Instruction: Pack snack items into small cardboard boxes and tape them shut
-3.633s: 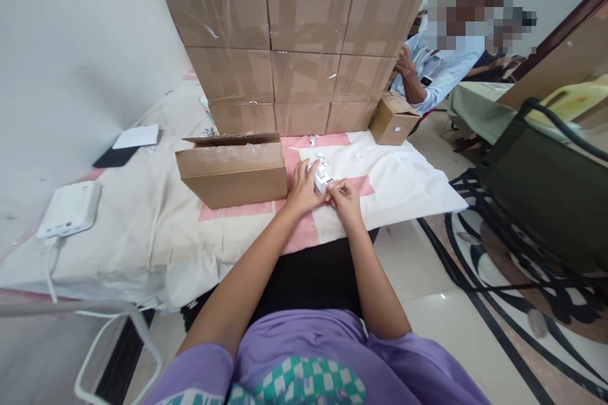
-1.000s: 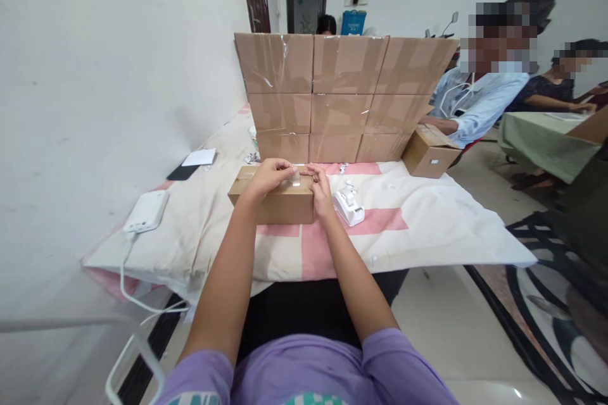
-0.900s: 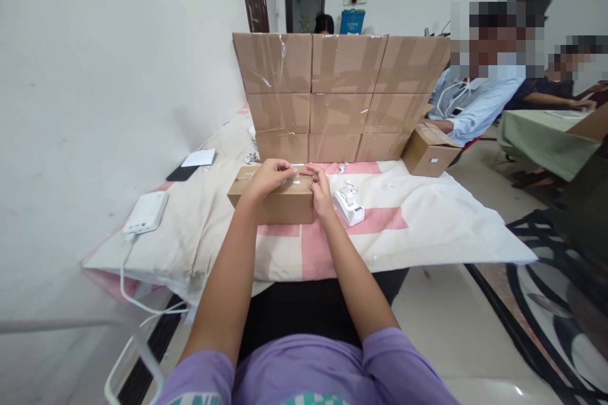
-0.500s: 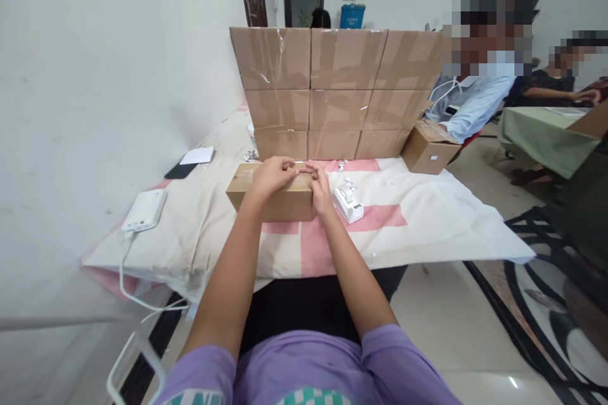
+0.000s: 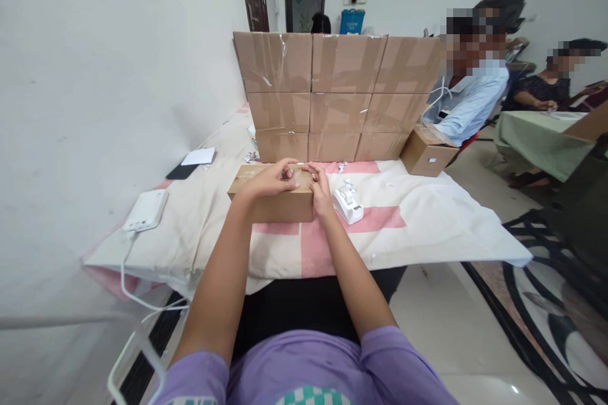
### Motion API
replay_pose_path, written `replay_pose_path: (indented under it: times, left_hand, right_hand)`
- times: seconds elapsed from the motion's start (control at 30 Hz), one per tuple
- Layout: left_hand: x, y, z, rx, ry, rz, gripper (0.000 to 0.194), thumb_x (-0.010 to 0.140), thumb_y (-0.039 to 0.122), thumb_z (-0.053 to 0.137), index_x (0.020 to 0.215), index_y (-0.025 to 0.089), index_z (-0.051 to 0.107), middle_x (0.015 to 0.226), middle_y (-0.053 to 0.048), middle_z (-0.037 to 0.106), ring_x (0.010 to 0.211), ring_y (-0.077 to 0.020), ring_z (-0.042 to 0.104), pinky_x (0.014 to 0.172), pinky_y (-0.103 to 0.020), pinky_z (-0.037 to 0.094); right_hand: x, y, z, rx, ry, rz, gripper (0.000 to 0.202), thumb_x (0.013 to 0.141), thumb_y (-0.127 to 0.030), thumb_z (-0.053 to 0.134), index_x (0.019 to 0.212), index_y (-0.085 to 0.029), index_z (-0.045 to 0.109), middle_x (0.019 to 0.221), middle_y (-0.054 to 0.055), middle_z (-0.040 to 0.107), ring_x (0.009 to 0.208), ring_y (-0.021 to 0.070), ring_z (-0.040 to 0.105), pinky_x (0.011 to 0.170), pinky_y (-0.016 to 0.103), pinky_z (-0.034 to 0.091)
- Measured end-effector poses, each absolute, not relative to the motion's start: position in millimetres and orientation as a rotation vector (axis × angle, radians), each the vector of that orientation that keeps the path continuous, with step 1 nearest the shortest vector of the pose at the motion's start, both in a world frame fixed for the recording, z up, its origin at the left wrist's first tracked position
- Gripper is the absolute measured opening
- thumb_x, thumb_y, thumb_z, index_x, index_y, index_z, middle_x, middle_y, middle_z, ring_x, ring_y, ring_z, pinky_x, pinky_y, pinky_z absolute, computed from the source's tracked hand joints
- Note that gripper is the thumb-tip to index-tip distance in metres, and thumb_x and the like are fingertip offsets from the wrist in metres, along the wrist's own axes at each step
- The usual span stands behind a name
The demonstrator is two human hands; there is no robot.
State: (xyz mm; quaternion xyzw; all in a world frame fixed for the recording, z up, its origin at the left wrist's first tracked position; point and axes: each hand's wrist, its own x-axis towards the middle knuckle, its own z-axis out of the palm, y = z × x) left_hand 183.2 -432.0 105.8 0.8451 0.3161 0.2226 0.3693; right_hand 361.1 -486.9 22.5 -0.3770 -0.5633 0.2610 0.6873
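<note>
A closed cardboard box [image 5: 280,207] lies lengthwise before me on the cloth-covered table. Across its top rests my left hand [image 5: 274,180], thumb and fingers apart on a glossy strip of clear tape [image 5: 301,178]. At the box's right end, my right hand [image 5: 320,188] wraps the corner, its fingers on the top and edge. Just to the right stands a white tape dispenser [image 5: 349,205] with a roll in it. It touches neither hand.
A wall of stacked, taped cardboard boxes [image 5: 339,111] rises behind. At left are a white power bank [image 5: 145,210] with a cable and a white card [image 5: 198,156] on a dark flat item. Right, a person in a blue shirt [image 5: 482,98] sits by another box [image 5: 428,150].
My left hand has shifted slightly left along the box top, its thumb now spread from the fingers. The right hand stays on the corner. The view has tilted slightly.
</note>
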Motion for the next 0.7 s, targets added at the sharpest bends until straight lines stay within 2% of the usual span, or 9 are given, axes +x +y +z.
replay_pose_path:
  times: [0.1, 0.2, 0.33, 0.47, 0.57, 0.7]
  left_hand:
    - [180.2, -440.3, 105.8, 2.267, 0.871, 0.641, 0.046, 0.084, 0.048, 0.066, 0.123, 0.024, 0.064, 0.098, -0.003, 0.054, 0.088, -0.0195, 0.059, 0.081, -0.031, 0.047]
    - [182.5, -451.2, 109.7, 2.383, 0.937, 0.614, 0.036, 0.089, 0.045, 0.06, 0.118, 0.027, 0.071, 0.096, -0.003, 0.052, 0.089, -0.0217, 0.059, 0.087, -0.033, 0.047]
    - [193.8, -459.5, 113.5, 2.498, 1.167, 0.527, 0.041, 0.096, 0.047, 0.048, 0.128, 0.031, 0.069, 0.102, -0.006, 0.053, 0.081, -0.022, 0.06, 0.076, -0.032, 0.043]
    - [201.8, -463.2, 104.2, 2.597, 1.307, 0.613, 0.043, 0.099, 0.05, 0.043, 0.123, 0.029, 0.073, 0.103, -0.008, 0.057, 0.08, -0.0233, 0.06, 0.066, -0.032, 0.036]
    - [201.5, -468.7, 91.1, 2.646, 1.32, 0.876, 0.04, 0.101, 0.048, 0.043, 0.109, 0.029, 0.078, 0.106, -0.007, 0.061, 0.08, -0.0214, 0.06, 0.063, -0.033, 0.031]
    - [203.6, -474.3, 79.2, 2.631, 1.372, 1.172, 0.042, 0.101, 0.045, 0.045, 0.08, 0.024, 0.075, 0.105, -0.005, 0.067, 0.08, -0.0201, 0.059, 0.063, -0.034, 0.028]
  right_hand:
    - [361.8, -488.0, 23.2, -0.879, -1.265, 0.575, 0.051, 0.08, -0.022, 0.046, 0.131, -0.024, 0.048, 0.137, 0.009, 0.062, 0.138, 0.0234, 0.051, 0.121, 0.047, 0.037]
    - [359.1, -488.0, 22.0, -0.883, -1.271, 0.574, 0.051, 0.081, -0.023, 0.047, 0.132, -0.024, 0.048, 0.139, 0.01, 0.062, 0.138, 0.0227, 0.051, 0.121, 0.047, 0.038]
    - [360.8, -486.7, 23.8, -0.866, -1.262, 0.588, 0.049, 0.081, -0.025, 0.049, 0.13, -0.024, 0.05, 0.138, 0.01, 0.063, 0.135, 0.023, 0.054, 0.117, 0.044, 0.042]
    - [408.5, -487.1, 36.4, -1.015, -1.209, 0.466, 0.041, 0.082, -0.027, 0.047, 0.122, -0.024, 0.054, 0.132, 0.009, 0.066, 0.125, 0.0231, 0.063, 0.105, 0.041, 0.051]
    - [473.7, -489.0, 43.3, -1.392, -1.158, 0.254, 0.041, 0.083, -0.026, 0.038, 0.119, -0.021, 0.058, 0.127, 0.011, 0.069, 0.12, 0.0228, 0.064, 0.103, 0.041, 0.051]
    - [538.7, -488.7, 29.4, -1.684, -1.19, 0.288, 0.033, 0.079, -0.024, 0.048, 0.102, -0.017, 0.072, 0.116, 0.014, 0.072, 0.111, 0.0286, 0.064, 0.103, 0.047, 0.049]
